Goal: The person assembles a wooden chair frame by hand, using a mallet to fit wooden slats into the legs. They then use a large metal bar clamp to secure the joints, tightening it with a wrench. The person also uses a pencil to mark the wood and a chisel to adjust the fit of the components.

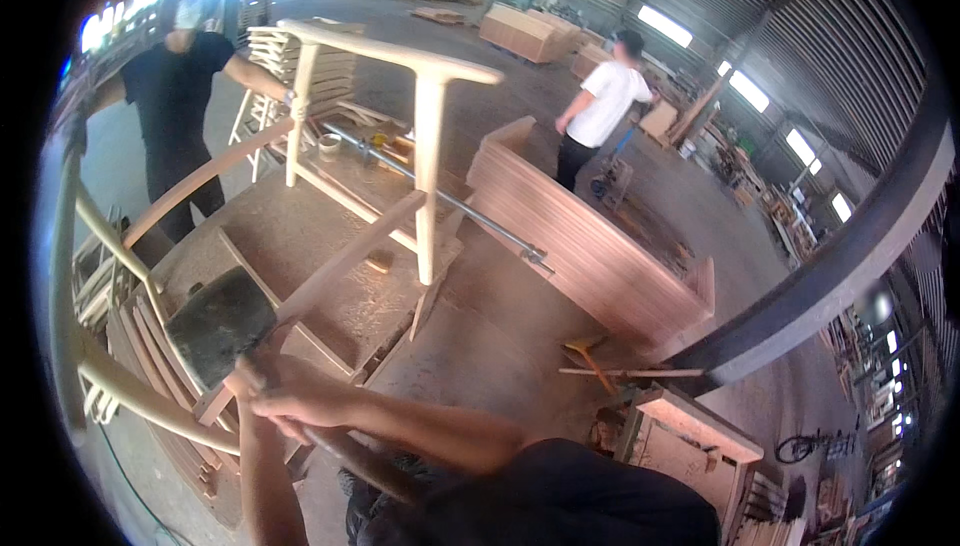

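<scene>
A mallet with a broad dark head [220, 326] and a long wooden handle is gripped in my right hand [300, 401]. My left hand [245, 383] is closed just below the mallet head, where a wooden rail passes; the right hand partly covers it, so what it grips is hidden. The pale wooden chair frame [428, 166] stands tilted on the workbench. A reddish rail [350, 256] runs from its upright leg toward my hands. A second rail [205, 176] joins it to curved pale parts [150, 406] at the left. A co-worker's hand [290, 96] touches the frame.
A metal bar clamp [440, 206] lies across the dusty workbench [250, 211]. Stacked reddish boards [580, 236] stand beyond it to the right. A co-worker in dark clothes [180, 96] stands far left; another person in white [605, 96] is farther back. A wooden cart [700, 426] is at my right.
</scene>
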The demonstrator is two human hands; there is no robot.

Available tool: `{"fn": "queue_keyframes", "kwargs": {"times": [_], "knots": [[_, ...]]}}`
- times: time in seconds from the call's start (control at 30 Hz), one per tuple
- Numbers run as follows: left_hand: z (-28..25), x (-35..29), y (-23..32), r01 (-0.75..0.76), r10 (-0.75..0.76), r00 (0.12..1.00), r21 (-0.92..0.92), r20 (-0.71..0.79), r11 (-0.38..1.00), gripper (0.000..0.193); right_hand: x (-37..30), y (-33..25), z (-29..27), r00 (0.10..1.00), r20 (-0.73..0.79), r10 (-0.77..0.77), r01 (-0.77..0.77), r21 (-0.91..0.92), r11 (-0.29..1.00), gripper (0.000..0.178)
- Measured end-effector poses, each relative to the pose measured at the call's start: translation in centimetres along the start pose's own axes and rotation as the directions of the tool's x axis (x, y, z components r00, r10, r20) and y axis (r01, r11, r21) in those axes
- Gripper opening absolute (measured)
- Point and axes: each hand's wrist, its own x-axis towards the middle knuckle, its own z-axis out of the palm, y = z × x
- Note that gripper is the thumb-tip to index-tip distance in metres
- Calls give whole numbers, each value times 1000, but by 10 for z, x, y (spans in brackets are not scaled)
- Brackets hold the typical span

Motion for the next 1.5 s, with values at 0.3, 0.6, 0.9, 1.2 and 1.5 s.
{"fn": "queue_keyframes", "kwargs": {"times": [0.3,0.6,0.9,1.2,1.5], "knots": [[-56,-2,-12,100,-126,986,216,109,971,43,-81,28,-124,878,-467,106,-184,-124,975,21],[-56,22,17,172,-329,901,462,283,870,67,-164,103,-228,542,-583,606,-310,532,788,25],[-46,9,8,187,-245,947,265,207,946,64,-77,150,-204,462,-810,362,-23,397,918,21],[-57,22,5,185,-267,901,253,341,949,56,35,266,-10,955,-205,215,-293,-517,804,34],[-64,7,-3,175,-228,929,197,291,965,59,-123,131,-103,793,-354,496,-329,436,838,6]]}}
